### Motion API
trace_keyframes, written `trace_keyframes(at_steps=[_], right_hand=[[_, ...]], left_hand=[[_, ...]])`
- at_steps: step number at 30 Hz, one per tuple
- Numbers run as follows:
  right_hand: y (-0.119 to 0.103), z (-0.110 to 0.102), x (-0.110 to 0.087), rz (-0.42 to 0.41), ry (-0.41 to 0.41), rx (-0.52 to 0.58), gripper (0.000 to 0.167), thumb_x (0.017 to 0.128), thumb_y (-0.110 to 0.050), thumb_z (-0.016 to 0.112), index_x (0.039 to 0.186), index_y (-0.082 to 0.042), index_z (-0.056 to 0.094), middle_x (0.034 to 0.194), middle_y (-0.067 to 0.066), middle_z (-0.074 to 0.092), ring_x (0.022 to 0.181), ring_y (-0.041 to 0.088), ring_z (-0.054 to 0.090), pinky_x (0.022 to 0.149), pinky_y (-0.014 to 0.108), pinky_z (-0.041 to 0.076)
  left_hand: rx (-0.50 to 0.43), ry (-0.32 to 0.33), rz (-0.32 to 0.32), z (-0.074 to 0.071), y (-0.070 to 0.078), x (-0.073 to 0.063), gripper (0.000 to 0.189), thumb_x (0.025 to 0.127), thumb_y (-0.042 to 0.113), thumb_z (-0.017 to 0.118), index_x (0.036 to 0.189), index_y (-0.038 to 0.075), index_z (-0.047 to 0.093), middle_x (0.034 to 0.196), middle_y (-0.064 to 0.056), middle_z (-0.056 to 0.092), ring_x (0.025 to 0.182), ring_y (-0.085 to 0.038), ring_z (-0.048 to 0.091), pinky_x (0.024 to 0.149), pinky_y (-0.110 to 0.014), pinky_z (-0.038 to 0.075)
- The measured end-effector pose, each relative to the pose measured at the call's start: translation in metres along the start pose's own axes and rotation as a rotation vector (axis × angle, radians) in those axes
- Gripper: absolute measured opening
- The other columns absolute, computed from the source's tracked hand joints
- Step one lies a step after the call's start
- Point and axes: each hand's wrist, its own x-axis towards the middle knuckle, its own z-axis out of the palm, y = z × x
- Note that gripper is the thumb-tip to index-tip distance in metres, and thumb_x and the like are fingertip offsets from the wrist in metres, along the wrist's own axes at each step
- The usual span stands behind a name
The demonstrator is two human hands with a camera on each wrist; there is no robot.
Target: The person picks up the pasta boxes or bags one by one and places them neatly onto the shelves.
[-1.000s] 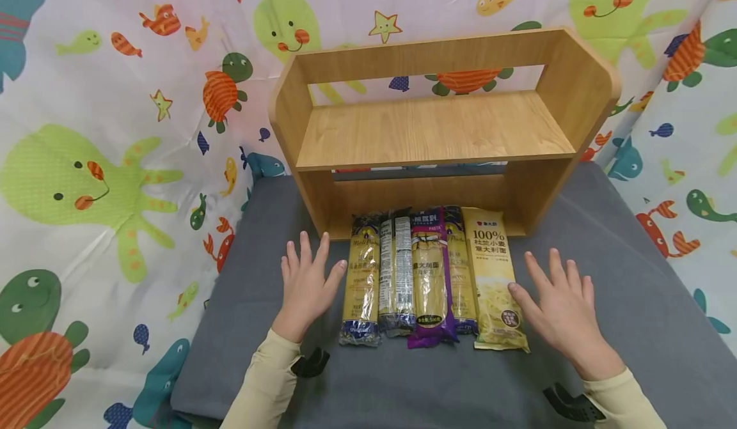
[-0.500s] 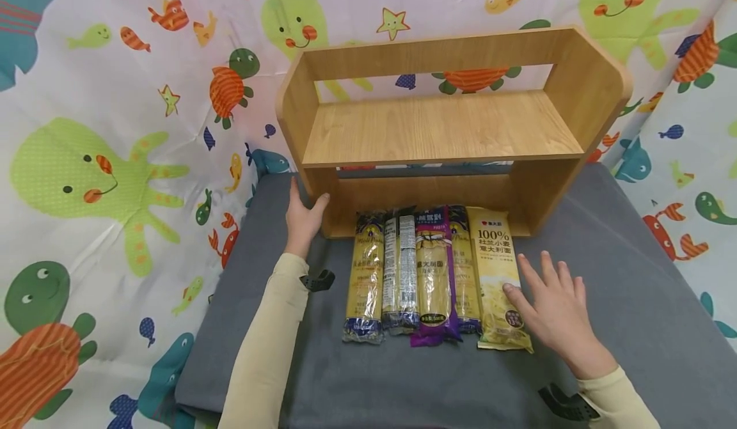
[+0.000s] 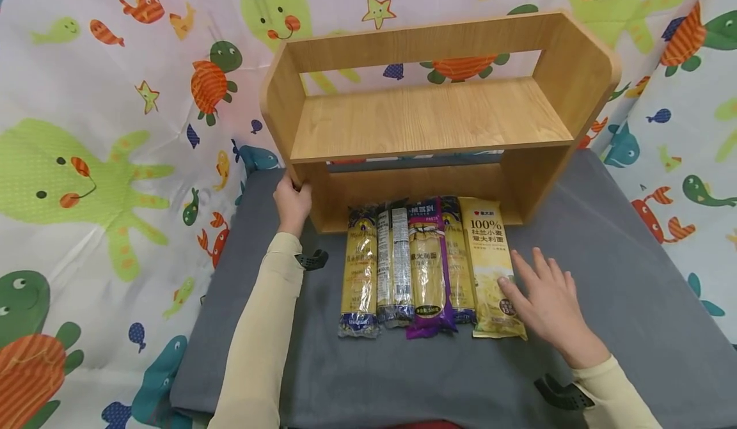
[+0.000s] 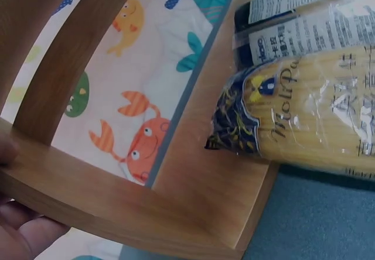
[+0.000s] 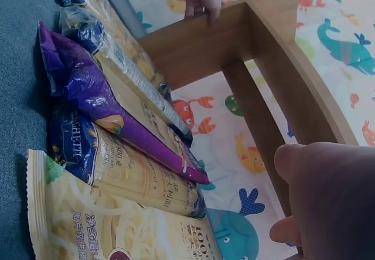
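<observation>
My left hand (image 3: 292,206) grips the front edge of the left side panel of a two-tier wooden shelf (image 3: 432,119). In the left wrist view the thumb lies inside the panel and the fingers (image 4: 32,233) wrap its outer face. Several spaghetti packs lie side by side, their far ends within the lower tier: a gold pack (image 3: 359,272) at the left, one with a white label (image 3: 394,263), a purple-edged pack (image 3: 427,266), another gold pack (image 3: 459,263) and a pale yellow pack (image 3: 489,263). My right hand (image 3: 549,301) is spread, thumb at the yellow pack's right edge; contact is unclear.
A grey cloth (image 3: 449,378) covers the table under the shelf and packs. Behind and beside it hangs a white curtain (image 3: 167,243) printed with sea animals. A black wrist strap (image 3: 561,394) sits at the right sleeve, and another (image 3: 312,260) at the left.
My left hand has moved from beside the leftmost pack up to the shelf's left panel and closed round it. My right hand has stayed near the yellow pack. The view has shifted slightly.
</observation>
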Motion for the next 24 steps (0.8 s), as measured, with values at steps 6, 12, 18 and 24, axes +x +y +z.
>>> trace_keyframes(at_steps=[6,12,18,24], right_hand=[[0.001,-0.001,0.006,0.003,-0.036,0.04,0.072,0.107,-0.052,0.041,0.16,-0.003,0.031,0.163,0.039,0.014,0.143,0.067,0.016,0.109,0.082,0.01],[0.007,-0.001,0.018,-0.022,-0.039,0.11,0.071,0.108,-0.047,0.042,0.158,0.001,0.031,0.159,0.043,0.019,0.141,0.068,0.022,0.106,0.082,0.02],[0.022,0.007,0.044,0.009,-0.129,0.199,0.075,0.107,-0.044,0.047,0.158,0.006,0.025,0.154,0.043,0.029,0.136,0.062,0.036,0.104,0.075,0.034],[0.04,0.019,0.063,0.087,-0.24,0.233,0.077,0.103,-0.04,0.057,0.158,0.005,0.025,0.149,0.041,0.04,0.129,0.058,0.048,0.095,0.066,0.047]], left_hand=[[0.008,-0.011,0.019,0.0,-0.003,0.002,0.039,0.101,0.014,0.059,0.139,0.006,0.057,0.137,-0.019,0.066,0.121,-0.039,0.067,0.101,-0.055,0.054],[-0.001,-0.011,0.035,0.001,-0.007,0.003,0.04,0.102,0.014,0.058,0.14,0.006,0.055,0.139,-0.019,0.065,0.123,-0.04,0.066,0.101,-0.057,0.053],[0.019,-0.003,0.047,-0.001,-0.009,0.004,0.038,0.102,0.015,0.058,0.139,0.007,0.056,0.136,-0.019,0.066,0.12,-0.04,0.068,0.099,-0.057,0.054],[0.023,-0.021,0.039,0.001,-0.008,0.002,0.039,0.103,0.016,0.057,0.141,0.007,0.055,0.138,-0.019,0.065,0.122,-0.04,0.067,0.1,-0.056,0.053]])
